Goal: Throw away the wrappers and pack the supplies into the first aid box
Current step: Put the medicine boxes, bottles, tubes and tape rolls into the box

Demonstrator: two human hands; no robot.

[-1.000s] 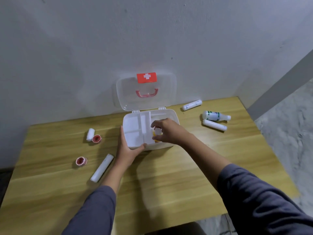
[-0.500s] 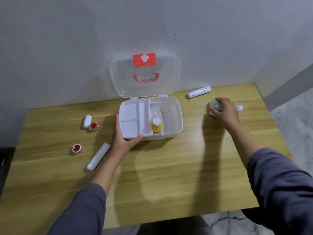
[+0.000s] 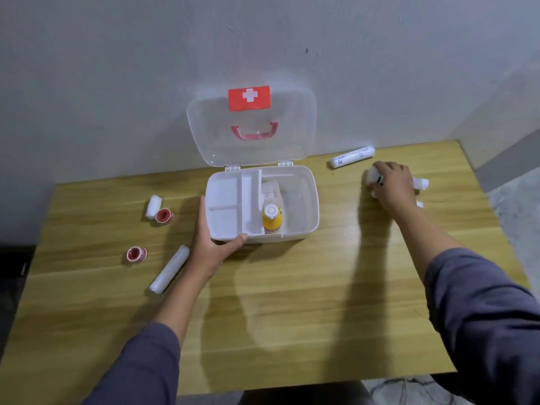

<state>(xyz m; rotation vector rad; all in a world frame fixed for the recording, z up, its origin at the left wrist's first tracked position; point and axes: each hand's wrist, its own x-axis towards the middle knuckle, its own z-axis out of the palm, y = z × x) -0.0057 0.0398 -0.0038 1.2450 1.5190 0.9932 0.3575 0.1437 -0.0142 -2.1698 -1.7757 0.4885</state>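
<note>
The white first aid box [image 3: 306,200] stands open in the middle of the wooden table, its clear lid [image 3: 251,127] upright against the wall. Inside, a yellow bottle [image 3: 271,219] stands beside the white divider tray. My left hand [image 3: 211,244] grips the box's front left corner. My right hand [image 3: 390,184] is closed over a white bottle [image 3: 420,182] lying at the right, with a white roll partly hidden beneath it. A wrapped white roll [image 3: 352,157] lies behind my right hand.
Left of the box lie a short white roll [image 3: 154,206], two red tape spools [image 3: 163,215] [image 3: 136,254] and a long white roll [image 3: 169,269]. The wall runs just behind the box. The table's right edge [image 3: 496,217] drops to a grey floor.
My right hand left the box, where it set the yellow bottle, and crossed to the right onto the white bottle. My left hand stayed on the box corner. My view shifted slightly.
</note>
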